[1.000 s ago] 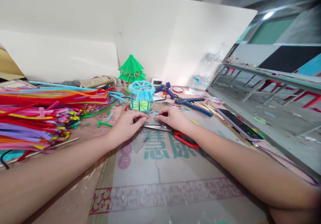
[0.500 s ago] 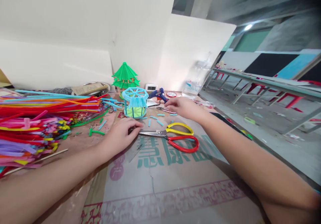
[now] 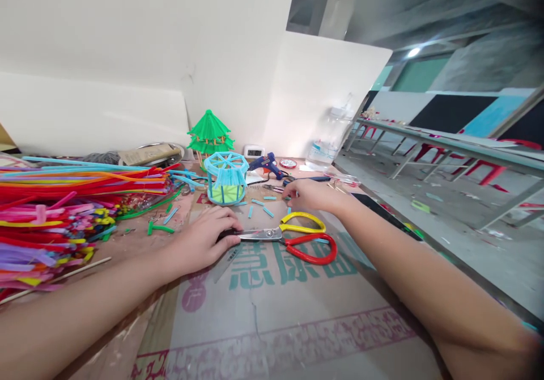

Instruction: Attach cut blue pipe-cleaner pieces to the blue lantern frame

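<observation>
My left hand (image 3: 210, 233) rests on the table covering with fingers loosely bent and the thumb apart. The blade tips of the scissors (image 3: 262, 234), with one yellow and one red handle, reach between its thumb and fingers. My right hand (image 3: 308, 195) hovers beyond the scissors, fingers curved down and apart, close to a short blue piece (image 3: 289, 210). Several other cut blue pieces (image 3: 267, 212) lie between the hands. Just behind my left hand stands a round light-blue lattice model (image 3: 226, 178) with a yellow-green base. A green tiered-roof model (image 3: 209, 131) is behind it.
Bundles of coloured pipe cleaners (image 3: 85, 184) fill the left side. At the back are a blue glue gun (image 3: 270, 165), a small digital clock (image 3: 254, 152) and a clear bottle (image 3: 325, 142). Pliers (image 3: 274, 188) lie near my right hand. White board (image 3: 229, 57) walls the back.
My right hand has moved slightly toward me, off the pliers' handles, and its fingers now curve down by the blue pieces. My left hand stays by the scissors' tips. The view has shifted a little.
</observation>
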Available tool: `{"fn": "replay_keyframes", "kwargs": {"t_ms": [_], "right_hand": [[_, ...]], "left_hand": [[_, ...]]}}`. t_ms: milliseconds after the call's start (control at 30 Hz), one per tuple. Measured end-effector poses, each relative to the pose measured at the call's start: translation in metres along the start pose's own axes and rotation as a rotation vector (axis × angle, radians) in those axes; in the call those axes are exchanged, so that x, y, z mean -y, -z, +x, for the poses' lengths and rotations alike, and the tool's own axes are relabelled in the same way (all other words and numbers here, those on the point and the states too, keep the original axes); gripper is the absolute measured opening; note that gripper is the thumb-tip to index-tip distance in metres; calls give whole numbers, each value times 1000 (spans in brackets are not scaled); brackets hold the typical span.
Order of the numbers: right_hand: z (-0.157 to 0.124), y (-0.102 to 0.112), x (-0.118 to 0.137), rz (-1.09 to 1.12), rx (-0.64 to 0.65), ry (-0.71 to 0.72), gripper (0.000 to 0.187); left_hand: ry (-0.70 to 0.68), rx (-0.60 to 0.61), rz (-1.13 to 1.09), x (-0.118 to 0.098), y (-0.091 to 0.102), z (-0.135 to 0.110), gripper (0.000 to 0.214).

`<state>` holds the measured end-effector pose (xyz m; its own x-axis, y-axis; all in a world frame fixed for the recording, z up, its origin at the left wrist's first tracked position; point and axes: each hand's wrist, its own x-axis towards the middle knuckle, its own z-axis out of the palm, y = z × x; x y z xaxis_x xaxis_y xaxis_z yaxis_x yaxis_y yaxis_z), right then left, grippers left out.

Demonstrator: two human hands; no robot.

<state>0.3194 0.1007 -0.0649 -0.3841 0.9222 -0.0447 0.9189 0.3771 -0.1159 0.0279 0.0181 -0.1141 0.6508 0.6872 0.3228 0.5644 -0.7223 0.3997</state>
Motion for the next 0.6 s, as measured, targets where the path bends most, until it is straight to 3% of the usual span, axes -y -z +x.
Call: {"fn": "replay_keyframes", "kwargs": {"t_ms": [100, 200, 333, 433, 533, 600], "right_hand": [[1, -1, -2, 14, -17, 5, 14], [2, -1, 4, 62, -79, 49, 20], [0, -11, 26, 186, -229, 339, 42], [-4, -17, 40, 182, -122, 471, 46], [-10, -8, 40, 216, 54, 451, 36], [-14, 8, 31, 240, 105, 402, 32]], "left_hand": [[-19, 15, -10, -3, 2, -1, 23], [-33, 24, -22, -4, 3, 0, 23], [-46, 23, -24, -2, 1, 0, 23], [-38, 25, -20, -2, 0, 0, 24], [-29, 35, -24, -2, 1, 0, 24], [-24, 39, -27, -3, 1, 0, 24]]}}
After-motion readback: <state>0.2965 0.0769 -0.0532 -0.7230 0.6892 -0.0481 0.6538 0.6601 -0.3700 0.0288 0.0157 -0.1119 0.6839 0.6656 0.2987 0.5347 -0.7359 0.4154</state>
